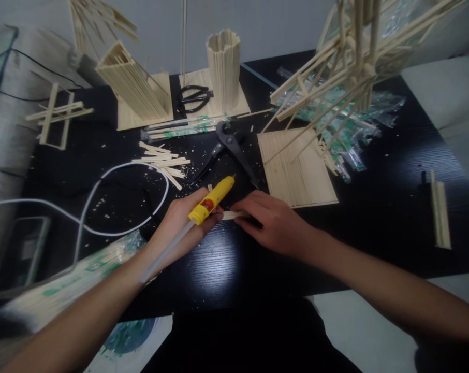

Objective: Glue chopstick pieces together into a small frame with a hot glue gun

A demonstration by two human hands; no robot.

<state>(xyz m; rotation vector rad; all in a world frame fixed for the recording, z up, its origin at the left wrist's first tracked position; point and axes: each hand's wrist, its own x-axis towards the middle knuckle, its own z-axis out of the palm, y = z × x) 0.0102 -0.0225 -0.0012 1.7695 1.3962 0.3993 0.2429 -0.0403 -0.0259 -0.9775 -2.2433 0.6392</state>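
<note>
My left hand point(180, 220) is closed around a yellow hot glue gun point(220, 191), its nozzle aimed up and to the right. A long translucent glue stick point(167, 251) trails from the gun's rear across my wrist. Between both hands lies a small flat piece of short wooden sticks point(230, 215). My right hand point(275, 220) pinches its right end; the left fingertips touch its left end. Just beyond the hands, black-handled pliers point(230, 141) rest with handles spread. A loose pile of cut sticks point(168, 161) lies to their left.
Behind stand a slanted stick tower point(135, 85), a round stick tower point(224, 70) and black scissors point(193, 98). A stick frame point(347, 72) rises at right above a flat stick panel point(296, 171). A white cable point(114, 166) loops at left near bagged sticks point(87, 269).
</note>
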